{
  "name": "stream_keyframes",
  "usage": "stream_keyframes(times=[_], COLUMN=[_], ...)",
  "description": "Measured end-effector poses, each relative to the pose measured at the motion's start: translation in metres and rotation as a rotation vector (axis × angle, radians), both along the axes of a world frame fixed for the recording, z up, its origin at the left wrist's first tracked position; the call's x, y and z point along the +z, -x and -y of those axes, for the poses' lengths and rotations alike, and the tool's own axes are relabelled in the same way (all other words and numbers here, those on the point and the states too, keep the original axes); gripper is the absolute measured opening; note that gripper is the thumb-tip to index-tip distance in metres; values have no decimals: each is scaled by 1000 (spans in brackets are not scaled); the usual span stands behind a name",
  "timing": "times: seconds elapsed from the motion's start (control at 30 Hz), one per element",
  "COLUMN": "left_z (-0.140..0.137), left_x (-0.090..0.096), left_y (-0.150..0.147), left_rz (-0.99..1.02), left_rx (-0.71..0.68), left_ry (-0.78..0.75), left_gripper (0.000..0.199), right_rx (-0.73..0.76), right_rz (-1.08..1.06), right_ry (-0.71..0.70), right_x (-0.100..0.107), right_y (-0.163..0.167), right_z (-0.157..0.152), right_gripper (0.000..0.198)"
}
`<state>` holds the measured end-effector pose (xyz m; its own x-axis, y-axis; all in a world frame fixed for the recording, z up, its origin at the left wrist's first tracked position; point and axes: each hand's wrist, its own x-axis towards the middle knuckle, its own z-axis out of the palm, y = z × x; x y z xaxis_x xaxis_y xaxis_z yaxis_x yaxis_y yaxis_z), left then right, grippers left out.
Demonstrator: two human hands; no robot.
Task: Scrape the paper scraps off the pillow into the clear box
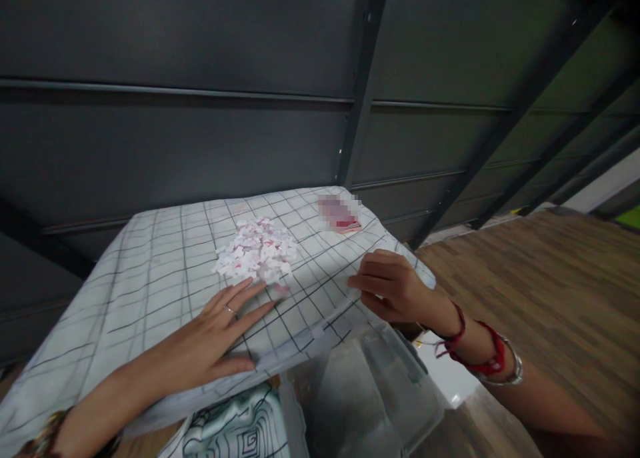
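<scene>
A heap of small torn paper scraps (257, 248), white with pink and red bits, lies on a white cloth (165, 265) with dark grid lines that covers a table. My left hand (227, 328) rests palm down on this cloth, fingers spread, its fingertips at the heap's near edge. Beside those fingertips is a blurred pinkish scrap (280, 290). Over the right part of the cloth, my right hand (387, 288) is closed, fingers curled inward; whether anything is in it is hidden. Below it, at the table's near edge, is a clear plastic box (360, 391).
A flat reddish item (343, 215), partly pixelated, lies at the cloth's far right corner. Folded patterned fabric (240, 428) is left of the box. A dark panelled wall (200, 145) stands behind the table; wooden floor (540, 271) extends to the right.
</scene>
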<state>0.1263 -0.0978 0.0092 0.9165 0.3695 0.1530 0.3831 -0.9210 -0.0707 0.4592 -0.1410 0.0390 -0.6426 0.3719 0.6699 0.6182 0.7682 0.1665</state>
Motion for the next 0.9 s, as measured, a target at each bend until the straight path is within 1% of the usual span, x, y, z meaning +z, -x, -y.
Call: stream_keyframes(times=[0.13, 0.2, 0.27, 0.37, 0.4, 0.43, 0.47, 0.53, 0.6, 0.63, 0.7, 0.73, 0.8, 0.9], left_z=[16, 25, 36, 59, 67, 74, 81, 89, 93, 92, 90, 88, 82, 72], left_x=[-6, -12, -20, -37, -45, -53, -62, -81, -96, -102, -107, -108, -106, -101], left_y=[-5, -7, -7, 2, 7, 12, 18, 27, 32, 33, 33, 31, 29, 28], left_rz=[-4, 17, 51, 150, 138, 84, 74, -42, -152, -205, -282, -300, -274, -123], left_rx=[-33, -48, -81, -217, -267, -295, -237, -145, 46, 143, 292, 348, 438, 497], left_ry=[11, -27, -63, -91, -108, -108, -121, -181, -209, -160, -26, 10, 6, -29], left_gripper=[73, 69, 60, 37, 39, 43, 46, 53, 61, 66, 72, 73, 73, 75], right_rx=[22, 31, 24, -28, -57, -88, -118, -172, -205, -223, -260, -255, -240, -218], right_rz=[-15, -10, 0, 0, -7, -14, -19, -13, 47, 94, 215, 240, 270, 298], right_ry=[11, 19, 45, 89, 108, 137, 179, 312, 526, 640, 853, 888, 931, 966], right_x=[1, 1, 0, -1, -3, -6, -10, -22, -38, -46, -63, -71, -85, -100], right_y=[-1, -3, -5, -8, -8, -8, -6, 1, 10, 15, 24, 28, 34, 37], right_z=[20, 30, 40, 54, 58, 63, 68, 76, 83, 84, 84, 82, 76, 66], right_gripper=[18, 17, 17, 17, 17, 18, 18, 21, 23, 24, 32, 35, 41, 48])
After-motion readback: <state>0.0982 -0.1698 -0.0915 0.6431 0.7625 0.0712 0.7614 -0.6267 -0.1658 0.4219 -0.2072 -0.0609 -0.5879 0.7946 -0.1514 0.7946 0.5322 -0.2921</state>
